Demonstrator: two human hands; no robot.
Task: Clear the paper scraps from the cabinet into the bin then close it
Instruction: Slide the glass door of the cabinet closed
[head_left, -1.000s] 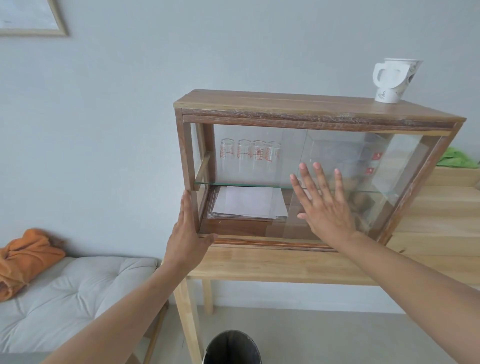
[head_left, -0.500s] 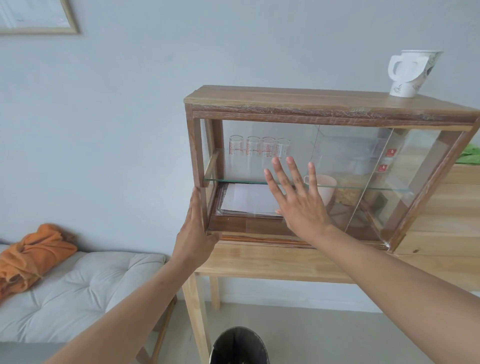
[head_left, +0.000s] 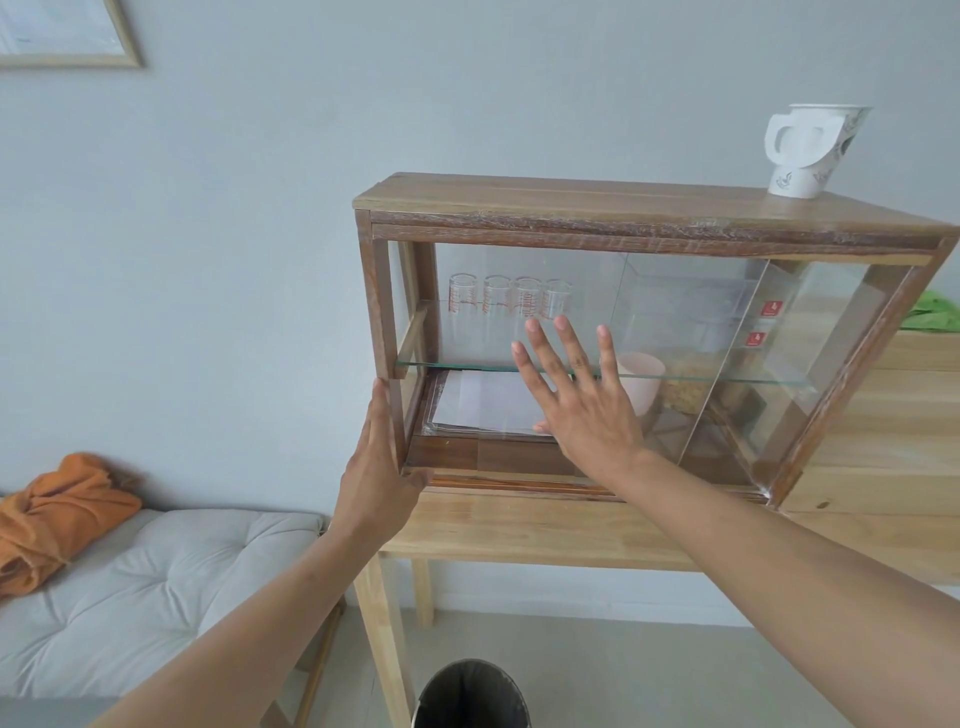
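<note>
Wooden glass-fronted cabinet (head_left: 597, 208) stood at the light wooden table's (head_left: 519, 530) left edge, right hand (head_left: 582, 405) spread flat on its sliding glass pane (head_left: 498, 415), left hand (head_left: 376, 473) open, bracing the cabinet's left post, black round bin (head_left: 470, 696) on the floor below.

Soft, even daylight around me; pale reflections haze the cabinet (head_left: 644, 332) glass (edges bow from my wide lens).

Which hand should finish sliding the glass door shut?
Right. The right hand lies flat with fingers spread on the sliding glass door, so it can likely keep pushing. The left hand is braced on the cabinet frame's left post, steadying it.
</note>
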